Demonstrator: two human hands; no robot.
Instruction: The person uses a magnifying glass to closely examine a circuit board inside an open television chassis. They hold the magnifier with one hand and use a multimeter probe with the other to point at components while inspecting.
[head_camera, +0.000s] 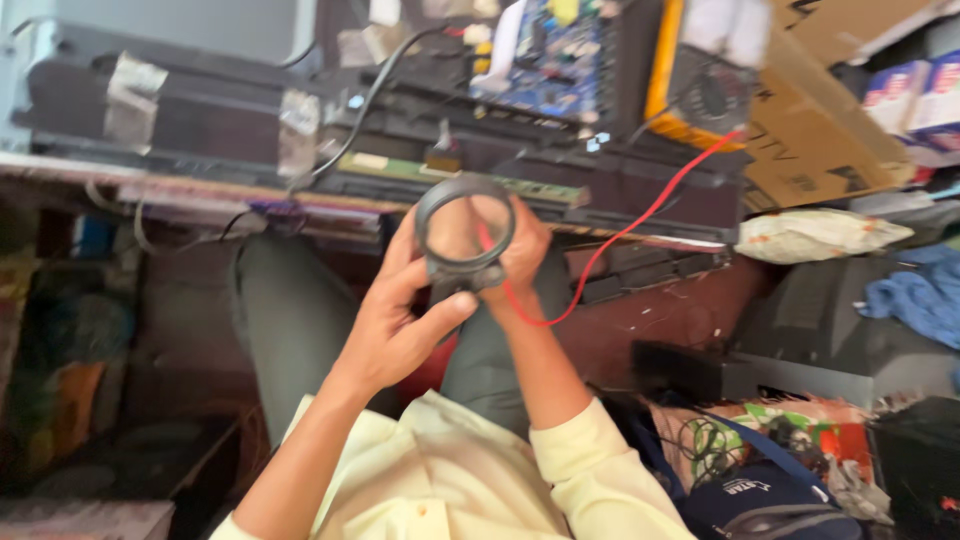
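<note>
One round magnifier (464, 228), a dark ring with a clear lens and a short stubby handle below it, is sitting just above the centre of the frame, held upright between two hands. The left hand (395, 320) is wrapping the handle from the lower left, its thumb lying across the front of the grip and its fingers curled closed behind it. The right hand (522, 255) is closing on the right edge of the ring, fingers bent around the rim, and part of it is showing through the lens. One red wire (610, 245) is running from that right hand, looping down below the wrist and then climbing toward the upper right of the frame, where it is reaching one yellow-cased meter (700, 75). Both sleeves are pale yellow (440, 480), filling the lower middle of the frame.

Behind the magnifier, across the upper half, dark flat devices (200, 110) are lying stacked; the blur is making an exact count hard, but there are perhaps two or three. One blue circuit board (560, 50) is resting on top at upper centre. One brown cardboard box (820, 130) is leaning at upper right, one blue cloth (920, 295) is lying at the right edge, and one dark blue bag (770, 500) is sitting at lower right.
</note>
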